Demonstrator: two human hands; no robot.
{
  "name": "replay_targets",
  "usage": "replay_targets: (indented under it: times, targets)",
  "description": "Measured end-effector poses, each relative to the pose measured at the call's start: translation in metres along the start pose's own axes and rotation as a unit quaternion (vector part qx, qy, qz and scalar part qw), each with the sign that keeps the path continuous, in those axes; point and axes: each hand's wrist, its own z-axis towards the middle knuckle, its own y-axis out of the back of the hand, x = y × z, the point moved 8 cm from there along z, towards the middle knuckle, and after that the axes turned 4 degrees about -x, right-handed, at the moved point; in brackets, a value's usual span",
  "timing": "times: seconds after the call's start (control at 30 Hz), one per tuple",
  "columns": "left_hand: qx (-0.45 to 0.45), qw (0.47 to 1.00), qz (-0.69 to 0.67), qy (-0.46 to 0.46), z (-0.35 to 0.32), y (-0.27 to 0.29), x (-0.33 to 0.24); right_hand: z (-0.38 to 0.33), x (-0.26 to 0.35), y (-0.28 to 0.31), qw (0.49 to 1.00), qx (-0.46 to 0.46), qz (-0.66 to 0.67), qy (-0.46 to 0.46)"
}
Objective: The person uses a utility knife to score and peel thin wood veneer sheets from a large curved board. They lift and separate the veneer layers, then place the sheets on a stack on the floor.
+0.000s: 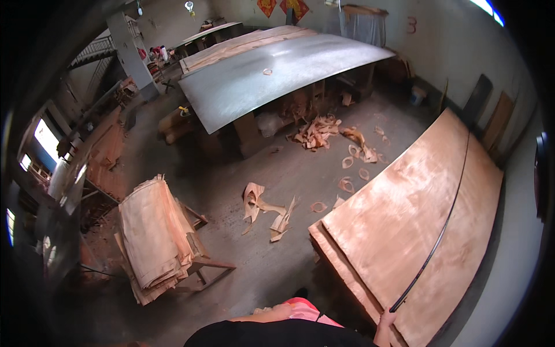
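Note:
My right hand (386,318) is closed around the near end of a long, thin black rod (437,238). The rod stretches away over a broad stack of wood veneer sheets (399,231) on the right and appears curved. My left hand (281,312) is low in front of my body, against pink and red cloth (306,309). Its fingers are too hidden to read, so I cannot tell whether it grips the cloth. A dark sleeve or garment (272,336) covers the lower edge.
A stand at left carries stacked veneer sheets (153,231). Veneer scraps (282,217) lie on the floor, with a larger scrap heap (317,132) near a wide grey-topped table (283,66). A wall (520,248) runs close along the right.

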Motion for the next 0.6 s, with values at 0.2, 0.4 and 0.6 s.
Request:
replay_targets:
  times: [0.2,0.4,0.6]
  targets:
    - [-0.135,0.989,-0.019,0.052,0.005,0.044,0.094,-0.056,0.126,-0.066,0.993,0.024,0.092,0.074]
    - [-0.064,0.986,-0.100,0.120,0.000,0.036,0.161,-0.079,0.184,-0.178,0.974,0.123,0.159,0.103]
    - [-0.090,0.977,-0.133,0.140,0.050,0.091,0.214,-0.119,0.271,-0.309,0.951,0.216,0.194,0.110]
